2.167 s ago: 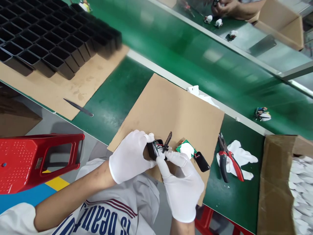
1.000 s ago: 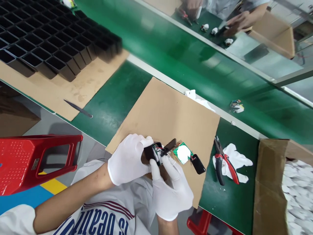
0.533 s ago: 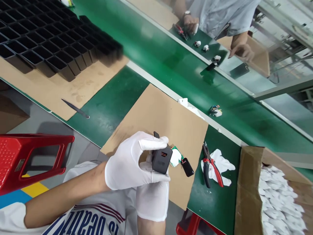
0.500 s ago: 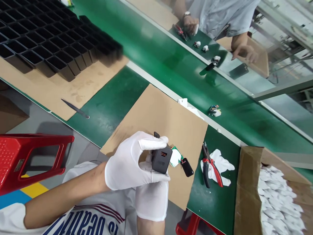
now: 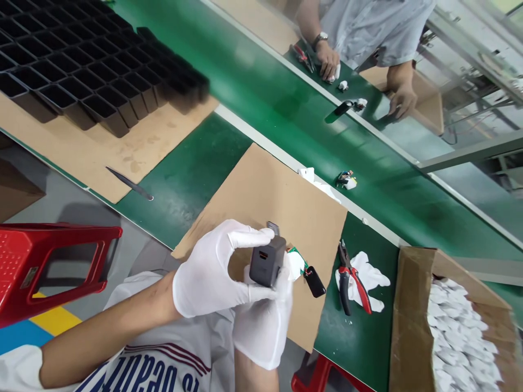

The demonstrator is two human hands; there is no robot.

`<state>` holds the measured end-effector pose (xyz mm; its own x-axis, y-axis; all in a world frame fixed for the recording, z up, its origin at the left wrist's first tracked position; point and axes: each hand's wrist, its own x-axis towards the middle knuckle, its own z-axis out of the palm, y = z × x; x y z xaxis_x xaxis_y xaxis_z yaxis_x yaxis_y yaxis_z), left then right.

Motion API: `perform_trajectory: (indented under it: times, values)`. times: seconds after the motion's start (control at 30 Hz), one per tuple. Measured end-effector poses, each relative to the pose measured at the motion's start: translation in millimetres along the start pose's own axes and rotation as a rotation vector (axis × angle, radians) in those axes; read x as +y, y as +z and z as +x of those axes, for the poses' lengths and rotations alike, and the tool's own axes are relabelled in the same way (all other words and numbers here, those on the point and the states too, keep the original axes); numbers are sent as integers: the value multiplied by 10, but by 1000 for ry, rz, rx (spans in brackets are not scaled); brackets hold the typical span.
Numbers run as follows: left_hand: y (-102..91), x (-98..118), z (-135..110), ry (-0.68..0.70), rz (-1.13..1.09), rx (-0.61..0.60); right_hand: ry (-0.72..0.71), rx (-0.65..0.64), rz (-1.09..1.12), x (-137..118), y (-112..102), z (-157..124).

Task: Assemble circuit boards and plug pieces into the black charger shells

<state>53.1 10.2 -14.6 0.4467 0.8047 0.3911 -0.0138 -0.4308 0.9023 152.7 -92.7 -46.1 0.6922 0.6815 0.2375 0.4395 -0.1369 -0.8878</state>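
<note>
My left hand (image 5: 212,267), in a white glove, pinches a black plastic housing (image 5: 263,265) between thumb and fingers. The housing has a small slot in its end face, which is turned toward me. My right hand (image 5: 263,326), also gloved, is closed against the housing's right and lower side; its fingers are partly hidden. Just beyond it is a green circuit board with a white block (image 5: 296,264), joined to a black oblong piece (image 5: 314,281). Under these lies a cardboard sheet (image 5: 253,185).
Red-and-black pliers (image 5: 353,283) rest on a white glove (image 5: 371,277) at right, beside a carton (image 5: 412,321) of white pieces. Black housings (image 5: 102,109) stand in rows at left, near tweezers (image 5: 129,182). A co-worker's hands (image 5: 327,60) are across the green belt (image 5: 261,103).
The housing has turned in my hands, showing more of its right side. My right hand has shifted to the right. Across the belt, the co-worker's hands have moved, and the parts on it have slid left.
</note>
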Motion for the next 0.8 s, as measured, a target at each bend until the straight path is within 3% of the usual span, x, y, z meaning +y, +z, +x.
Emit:
perform_trajectory:
  times: [0.07, 0.13, 0.27, 0.37, 0.47, 0.6, 0.67, 0.8]
  values:
    - [-63, -107, -13, -22, 53, -72, 3, 179, -77, 2, -71, 56]
    - [-106, -234, -28, -45, 135, -160, -115, 273, -211, 21, -120, 117]
    - [-101, -429, -52, -57, 270, -234, -485, 102, -478, 84, -88, 194]
    - [-93, -459, -46, -103, 280, -249, -597, 63, -599, 90, -46, 195]
    - [-142, -429, -23, -123, 196, -232, -627, 86, -666, -8, -156, 207]
    - [-226, -395, -5, -126, 64, -140, -670, 228, -770, -256, -518, 265]
    - [-241, -396, -8, -140, 46, -97, -705, 208, -764, -321, -610, 279]
    - [-239, -420, -24, -126, 2, 5, -566, 65, -686, -152, -382, 224]
